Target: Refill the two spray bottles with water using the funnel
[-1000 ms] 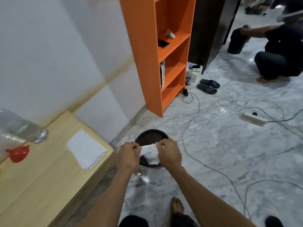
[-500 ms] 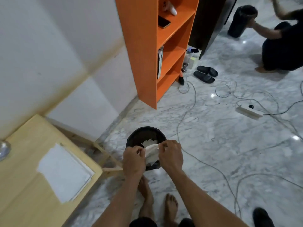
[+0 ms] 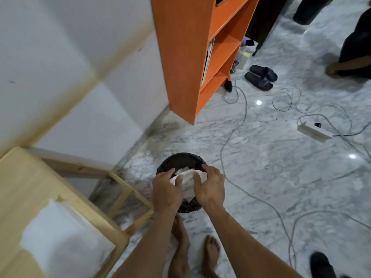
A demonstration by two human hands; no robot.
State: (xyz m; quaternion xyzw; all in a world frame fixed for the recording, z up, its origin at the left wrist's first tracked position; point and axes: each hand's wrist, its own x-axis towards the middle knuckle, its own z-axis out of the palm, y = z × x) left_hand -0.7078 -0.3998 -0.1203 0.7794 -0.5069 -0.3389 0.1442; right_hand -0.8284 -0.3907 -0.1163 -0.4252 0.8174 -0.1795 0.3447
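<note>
Left hand: the left hand (image 3: 166, 189) was at lower centre of the frame, fingers curled onto a white cloth (image 3: 187, 182).
Right hand: the right hand (image 3: 209, 186) was just beside the left, fingers spread and pressing on the same cloth.
White cloth: crumpled, held between both hands directly over the black bin (image 3: 180, 163).
Black bin: stood on the marble floor (image 3: 261, 167) at centre frame; white material showed inside it.
Task items: spray bottles and funnel were out of frame.
Wooden table: the wooden table (image 3: 26, 187) was at lower left, with a flat white towel (image 3: 64, 241) lying on it.
Orange shelf: the orange shelf (image 3: 190, 57) stood at upper centre.
Slippers: a black pair of slippers (image 3: 261, 77) lay at upper right, near the shelf foot.
Power strip: a white power strip (image 3: 313, 133) lay at right, among loose cables.
Writing: none could be read.
Change from half a second earlier: the hands had lowered further over the bin and the fingers had loosened from a pinch to a spread press; the view had tipped downward.
</note>
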